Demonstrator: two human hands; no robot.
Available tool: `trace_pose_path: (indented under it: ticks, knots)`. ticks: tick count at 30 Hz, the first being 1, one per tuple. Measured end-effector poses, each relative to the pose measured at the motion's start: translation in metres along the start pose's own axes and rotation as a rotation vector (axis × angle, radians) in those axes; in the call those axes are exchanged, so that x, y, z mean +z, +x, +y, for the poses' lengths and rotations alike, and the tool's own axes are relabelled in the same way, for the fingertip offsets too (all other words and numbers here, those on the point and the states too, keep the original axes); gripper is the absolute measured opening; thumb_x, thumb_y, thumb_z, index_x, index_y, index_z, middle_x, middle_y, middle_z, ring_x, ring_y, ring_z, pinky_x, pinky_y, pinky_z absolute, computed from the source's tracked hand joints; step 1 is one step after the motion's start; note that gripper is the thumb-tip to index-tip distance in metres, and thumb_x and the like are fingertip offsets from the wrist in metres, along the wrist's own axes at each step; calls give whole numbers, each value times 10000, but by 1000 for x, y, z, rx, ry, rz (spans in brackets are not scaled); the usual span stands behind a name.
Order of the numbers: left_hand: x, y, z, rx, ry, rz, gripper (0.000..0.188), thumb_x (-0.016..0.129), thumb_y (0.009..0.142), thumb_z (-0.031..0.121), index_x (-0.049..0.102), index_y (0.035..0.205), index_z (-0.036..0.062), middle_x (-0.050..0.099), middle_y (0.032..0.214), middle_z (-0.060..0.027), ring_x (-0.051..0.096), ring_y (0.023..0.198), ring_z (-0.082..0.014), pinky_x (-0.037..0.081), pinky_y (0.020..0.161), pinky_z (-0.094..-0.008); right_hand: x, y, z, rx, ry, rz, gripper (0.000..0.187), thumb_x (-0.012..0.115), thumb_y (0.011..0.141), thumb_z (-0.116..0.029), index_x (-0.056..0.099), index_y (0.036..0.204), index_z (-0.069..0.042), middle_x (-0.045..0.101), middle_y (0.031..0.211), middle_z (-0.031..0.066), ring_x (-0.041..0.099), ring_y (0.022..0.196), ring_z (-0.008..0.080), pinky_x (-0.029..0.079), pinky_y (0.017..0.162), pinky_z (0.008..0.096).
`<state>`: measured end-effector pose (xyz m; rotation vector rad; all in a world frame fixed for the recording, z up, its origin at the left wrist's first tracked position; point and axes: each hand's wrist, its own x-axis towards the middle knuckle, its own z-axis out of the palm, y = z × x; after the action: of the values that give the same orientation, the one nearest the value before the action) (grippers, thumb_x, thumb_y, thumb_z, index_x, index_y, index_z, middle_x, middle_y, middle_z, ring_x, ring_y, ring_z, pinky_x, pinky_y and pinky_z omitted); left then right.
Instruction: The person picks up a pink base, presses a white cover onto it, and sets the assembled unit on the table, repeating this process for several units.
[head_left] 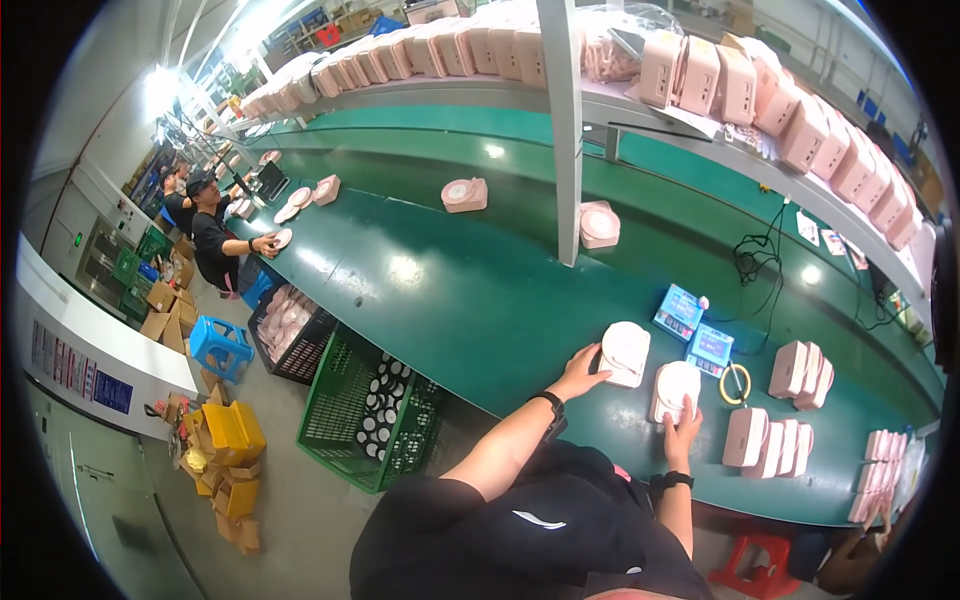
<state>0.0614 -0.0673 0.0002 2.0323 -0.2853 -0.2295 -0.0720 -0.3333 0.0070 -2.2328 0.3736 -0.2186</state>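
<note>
- I have my left hand (578, 373) curved at the left edge of the left unit (626, 353); I cannot tell whether it grips.
- My right hand (683, 434) grasps the near edge of the right unit (676, 386).
- Both units lie on the green table (470, 310) before me, side by side, round face up.
- Beyond them I see blue panels (710, 347) and, just beside, a yellow ring (747, 384).
- Upright pink units (745, 438) stand farther right.
- A green crate (335, 408) sits left of me.
</note>
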Motion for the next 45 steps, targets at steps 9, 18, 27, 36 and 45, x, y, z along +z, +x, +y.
trace_pose_path:
  ticks: [9, 18, 27, 36, 45]
  knots:
    - [3, 1, -2, -9, 8, -3, 758, 695, 774, 368, 358, 1386, 73, 362, 1413, -214, 324, 1331, -344, 281, 1088, -418, -1, -1, -1, 0, -2, 19, 626, 631, 836, -307, 382, 1394, -167, 281, 1367, 253, 307, 1268, 405, 254, 1060, 456]
    - [1, -5, 8, -35, 85, -49, 758, 727, 740, 332, 386, 1367, 78, 409, 1383, -207, 337, 1328, -326, 302, 1076, -415, 2, -3, 0, 17, -6, 34, 610, 639, 839, -294, 391, 1389, -207, 266, 1396, 255, 285, 1295, 410, 248, 1064, 457]
    - [1, -24, 41, 54, 100, -314, 730, 765, 710, 273, 431, 1307, 19, 458, 1329, -224, 411, 1277, -305, 340, 1051, -409, 8, -5, -7, 63, 17, 122, 609, 650, 819, -281, 412, 1372, -188, 298, 1370, 250, 309, 1271, 410, 256, 1053, 465]
    - [-44, 53, 49, -163, 159, -240, 470, 757, 744, 247, 589, 1105, -5, 667, 995, -130, 639, 897, -207, 514, 817, -332, 12, -6, -12, 12, -77, 291, 579, 668, 760, -264, 476, 1292, -140, 389, 1299, 238, 373, 1197, 413, 285, 1015, 488]
    - [-35, 263, 95, 173, 911, -115, 1014, 869, 512, 367, 356, 1329, 55, 381, 1334, -216, 392, 1218, -395, 421, 957, -451, 9, -9, -19, 44, -105, 300, 585, 677, 721, -301, 510, 1256, -137, 453, 1256, 222, 435, 1132, 403, 337, 959, 480]
